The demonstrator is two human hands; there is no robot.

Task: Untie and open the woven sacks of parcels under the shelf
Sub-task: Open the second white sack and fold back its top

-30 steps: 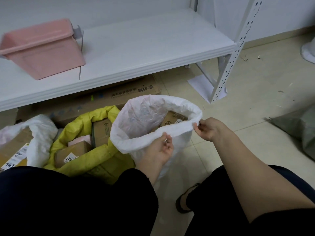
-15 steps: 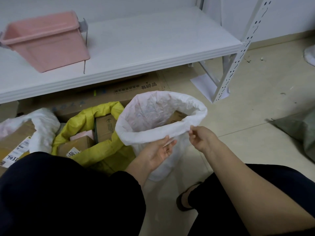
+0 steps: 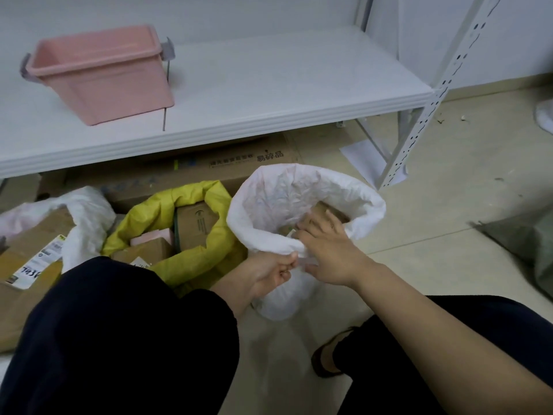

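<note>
Sack point(image 3: 284, 193) rim pinched in left hand point(image 3: 270, 275).

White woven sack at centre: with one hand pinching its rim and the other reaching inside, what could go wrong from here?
1. The left hand only pinches the near rim of the white woven sack; a tug could tip the standing sack and spill its brown cardboard parcels.
2. The right hand reaching in over the rolled rim could collapse it and close the mouth.
</note>
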